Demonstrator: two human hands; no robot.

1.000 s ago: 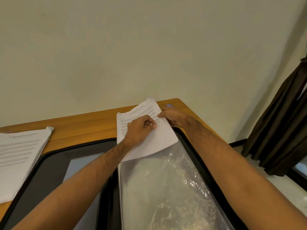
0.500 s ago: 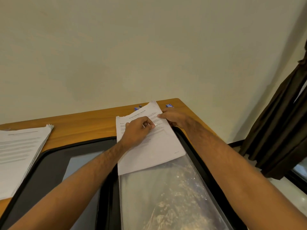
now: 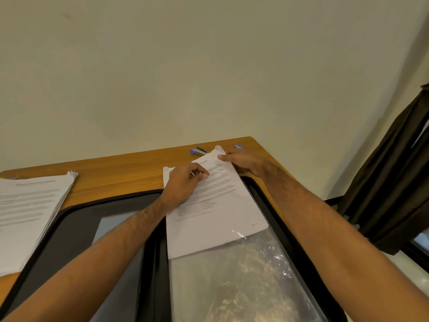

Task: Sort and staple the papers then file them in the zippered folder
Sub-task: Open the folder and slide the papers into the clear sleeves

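Lying nearest the viewer: clear plastic sleeve (image 3: 232, 282) on the right-hand half of the open zippered folder (image 3: 274, 205), its long axis running away from the person toward the wall.

Paper set (image 3: 216, 219), white, printed: lower portion overlaps the far end of the sleeve, upper portion runs off the folder's far edge onto the counter (image 3: 120, 168). Whether its near edge sits inside the sleeve mouth or merely on top of it cannot be told. Long axis roughly in line with the sleeve, tilted slightly right at the far end.

Left hand (image 3: 183, 184): curled on the upper left part of the set, fingers bent and pressing the sheet; nearer of the two to the sleeve.

Right hand (image 3: 243, 162): at the far right corner of the set, fingertips pinching that corner.

Judgement: the sleeve lies straight back toward the person from both hands, so travel would follow the sheet's long axis.

Stapler (image 3: 198, 151), blue and grey: on the counter beyond the set, apart from both hands.

Second paper stack (image 3: 27, 210): far left, well apart.
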